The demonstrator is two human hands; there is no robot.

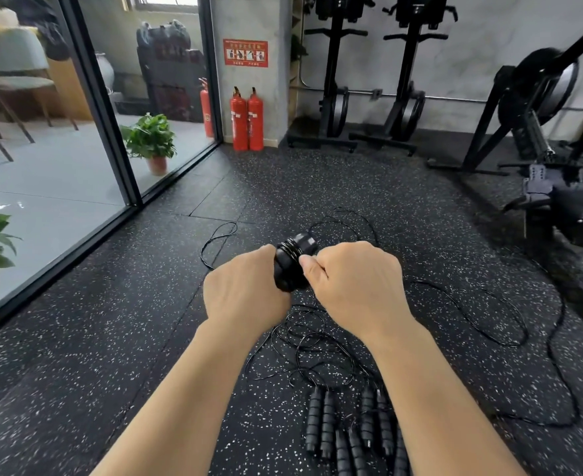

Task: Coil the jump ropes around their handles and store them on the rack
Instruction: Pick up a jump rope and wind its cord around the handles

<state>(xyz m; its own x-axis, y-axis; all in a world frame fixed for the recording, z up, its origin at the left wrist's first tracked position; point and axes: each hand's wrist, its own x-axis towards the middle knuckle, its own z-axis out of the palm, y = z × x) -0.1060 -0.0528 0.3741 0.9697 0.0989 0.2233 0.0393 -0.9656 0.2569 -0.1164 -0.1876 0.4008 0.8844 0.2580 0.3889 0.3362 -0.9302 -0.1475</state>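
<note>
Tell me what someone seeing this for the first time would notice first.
Mid-frame, the left hand grips a pair of black foam jump-rope handles while the right hand pinches thin black cord onto them. More black-handled ropes lie tangled on the speckled rubber floor below. Two red fire extinguishers stand against the far pillar.

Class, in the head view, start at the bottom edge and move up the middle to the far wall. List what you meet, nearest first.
Spare handles on the floor → tangled cords → held handles wrapped with cord → fire extinguishers.
</note>
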